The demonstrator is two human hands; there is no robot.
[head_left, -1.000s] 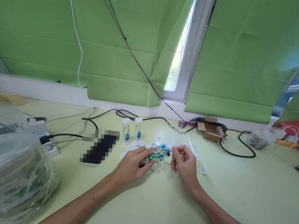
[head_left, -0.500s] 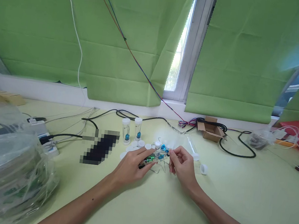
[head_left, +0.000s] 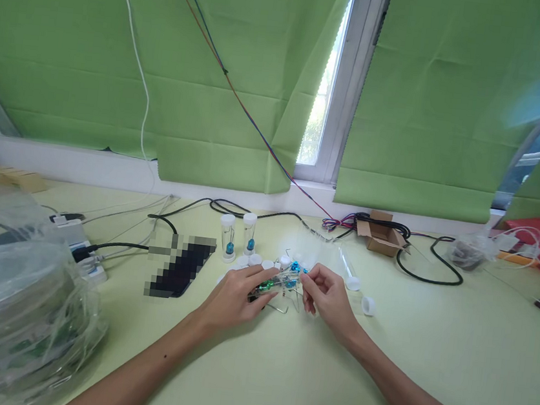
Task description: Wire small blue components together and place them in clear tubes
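My left hand (head_left: 239, 288) is closed around a clear tube (head_left: 281, 281) lying level, with something green showing inside it. At the tube's right end, my right hand (head_left: 326, 295) has its thumb and forefinger pinched together; what they hold is hidden. Small blue parts (head_left: 294, 266) lie just behind the tube. Thin bent metal rods (head_left: 279, 309) lie under and in front of it. Several white round caps (head_left: 254, 260) are grouped behind my left hand. Two capped clear tubes (head_left: 227, 240) stand upright farther back, each with a blue part and thin metal inside.
An empty clear tube (head_left: 345, 260) and a white cap (head_left: 368, 306) lie right of my hands. A black phone (head_left: 184, 269) is on the left, beside a big plastic-wrapped bundle (head_left: 17, 323). Black cables and an open cardboard box (head_left: 380, 236) sit along the back.
My right fingers have shifted slightly left, closer to the tube's end. The dark blue piece seen at their tips before is now covered. My left hand keeps its grip.
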